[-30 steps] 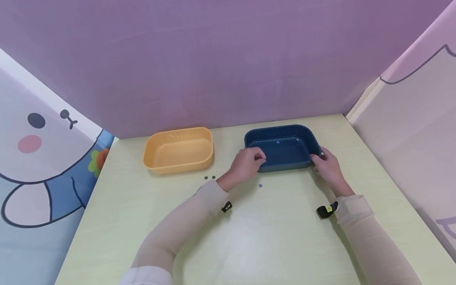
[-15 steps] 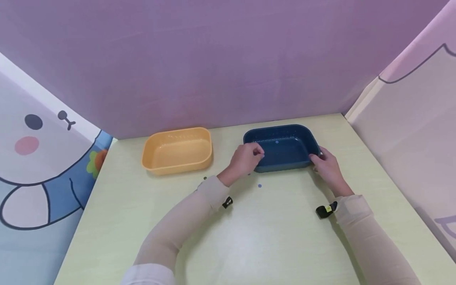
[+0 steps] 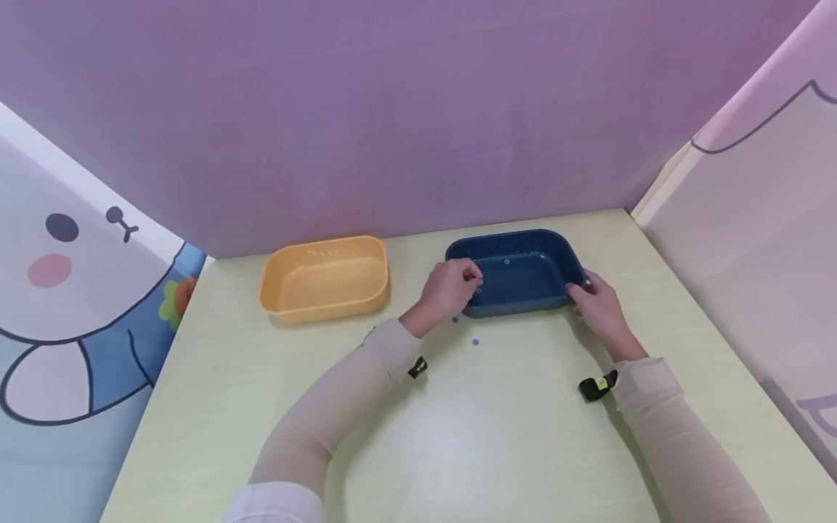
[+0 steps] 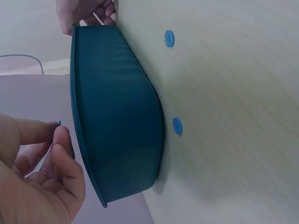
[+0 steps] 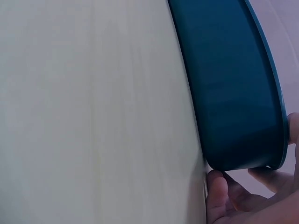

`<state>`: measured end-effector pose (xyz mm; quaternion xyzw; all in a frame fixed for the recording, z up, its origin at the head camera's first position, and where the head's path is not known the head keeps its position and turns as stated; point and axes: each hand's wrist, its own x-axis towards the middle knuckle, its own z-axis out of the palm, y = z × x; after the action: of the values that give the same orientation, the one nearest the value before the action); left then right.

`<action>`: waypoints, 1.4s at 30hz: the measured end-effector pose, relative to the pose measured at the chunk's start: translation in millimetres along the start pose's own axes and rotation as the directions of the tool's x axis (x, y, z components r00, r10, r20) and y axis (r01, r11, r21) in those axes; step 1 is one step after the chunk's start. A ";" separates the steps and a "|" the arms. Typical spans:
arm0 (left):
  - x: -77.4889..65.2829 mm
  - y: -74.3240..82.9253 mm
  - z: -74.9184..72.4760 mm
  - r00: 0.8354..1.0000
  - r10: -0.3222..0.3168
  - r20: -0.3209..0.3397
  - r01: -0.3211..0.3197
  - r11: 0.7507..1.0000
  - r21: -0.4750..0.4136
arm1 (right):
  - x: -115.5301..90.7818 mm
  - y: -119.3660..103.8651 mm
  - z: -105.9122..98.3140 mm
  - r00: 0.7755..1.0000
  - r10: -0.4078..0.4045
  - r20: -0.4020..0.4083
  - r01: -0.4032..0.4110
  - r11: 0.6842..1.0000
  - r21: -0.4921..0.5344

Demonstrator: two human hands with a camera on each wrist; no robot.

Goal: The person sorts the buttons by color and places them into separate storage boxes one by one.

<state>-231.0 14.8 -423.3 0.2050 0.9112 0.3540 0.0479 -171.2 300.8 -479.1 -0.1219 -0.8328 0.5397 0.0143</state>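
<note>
The left hand (image 3: 450, 285) is raised over the left front corner of the blue tray (image 3: 530, 280), its thumb and forefinger drawn together on a small blue piece (image 4: 59, 122), of which only an edge shows in the left wrist view. The right hand (image 3: 600, 305) grips the tray's right front corner, thumb at the rim and fingers curled beneath, as the right wrist view shows. The tray sits level on the worktop (image 3: 471, 428).

Inside it lie what appear to be two little blue rings or discs: one toward the back wall (image 3: 506, 261), another close by the left hand (image 3: 479, 290). Two more blue discs, button-like in the left wrist view, lie outside on the worktop near the tray's front: the nearer disc (image 3: 475, 342) and the farther disc (image 3: 455, 319). So the work looks partway along: two pieces in, one between the fingers, two outside.

Left of all this stands a yellow tray (image 3: 333, 287), well apart from the blue one. Behind both hangs a purple cloth (image 3: 392, 131).
</note>
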 end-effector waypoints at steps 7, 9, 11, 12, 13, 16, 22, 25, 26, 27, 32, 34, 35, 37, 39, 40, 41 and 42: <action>-0.8 -1.3 -0.5 1.000 -0.015 0.005 0.015 1.000 0.000 | -1.8 -1.6 1.2 1.000 0.020 0.007 -0.020 1.000 -0.006; -1.4 -1.2 -1.3 1.000 -0.022 0.006 0.022 1.000 -0.001 | -2.1 -1.8 1.3 1.000 0.021 0.003 -0.021 1.000 -0.016; -2.4 -1.3 -2.3 1.000 -0.028 0.012 0.028 1.000 -0.006 | -2.1 -1.9 1.6 1.000 0.016 -0.009 -0.016 1.000 -0.023; -2.9 -1.4 -2.8 1.000 -0.027 0.015 0.027 1.000 -0.007 | -2.2 -2.1 1.8 1.000 0.012 -0.015 -0.012 1.000 -0.025; -3.3 -1.6 -3.3 1.000 -0.025 0.016 0.025 1.000 -0.010 | -2.0 -2.0 2.1 1.000 0.008 -0.022 -0.009 1.000 -0.027; -5.2 -2.8 -4.2 1.000 -0.016 0.019 0.016 1.000 -0.017 | -1.7 -1.7 2.9 0.999 0.000 -0.034 -0.002 0.999 -0.034; -7.9 -8.5 -3.4 1.000 0.000 0.015 0.001 1.000 -0.022 | -1.5 -0.8 2.6 1.000 0.011 -0.023 -0.012 0.999 -0.033; -9.8 -11.6 -3.9 1.000 -0.001 0.016 0.001 1.000 -0.014 | -0.7 -0.5 2.0 1.000 0.014 -0.022 -0.015 0.999 -0.029; -10.6 -12.6 -4.3 1.000 -0.002 0.016 0.002 1.000 -0.012 | -0.6 -0.7 2.0 1.000 0.012 -0.023 -0.013 1.000 -0.029; -11.3 -13.6 -4.9 1.000 -0.005 0.015 0.005 1.000 -0.010 | -0.6 -0.9 2.0 1.000 0.010 -0.024 -0.011 1.000 -0.027; -16.1 -17.3 -7.9 1.000 -0.024 0.008 0.024 1.000 0.003 | 0.1 -0.9 1.0 1.000 0.001 -0.025 -0.002 0.999 -0.034; -18.0 -18.5 -8.6 1.000 -0.029 0.008 0.029 1.000 0.007 | 0.5 -0.6 0.7 1.000 0.003 -0.021 -0.004 0.999 -0.035; -18.8 -19.1 -8.8 1.000 -0.029 0.011 0.029 1.000 0.008 | 0.4 -0.7 0.6 1.000 0.005 -0.020 -0.006 0.999 -0.035; -21.0 -19.7 -9.1 0.999 -0.029 0.020 0.029 1.000 0.001 | -0.2 -1.2 0.6 1.000 0.009 -0.018 -0.010 0.999 -0.039; -23.4 -19.9 -9.3 0.999 -0.026 0.032 0.026 1.000 -0.001 | -0.7 -1.9 0.6 1.000 0.012 -0.018 -0.012 0.999 -0.041; -24.7 -19.7 -9.1 0.999 -0.023 0.038 0.023 1.000 0.001 | -0.8 -2.0 0.7 1.000 0.012 -0.019 -0.013 0.999 -0.043; -26.4 -19.4 -8.9 0.999 -0.020 0.048 0.020 1.000 0.002 | -1.0 -2.2 0.8 1.000 0.013 -0.019 -0.014 0.999 -0.043; -28.1 -19.0 -8.5 0.998 -0.017 0.054 0.016 1.000 0.009 | -1.0 -2.3 1.1 1.000 0.013 -0.019 -0.014 0.999 -0.043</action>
<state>-213.8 -14.7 -431.3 0.2072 0.9128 0.3440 0.0745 -170.9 298.7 -477.4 -0.1329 -0.8433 0.5205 0.0160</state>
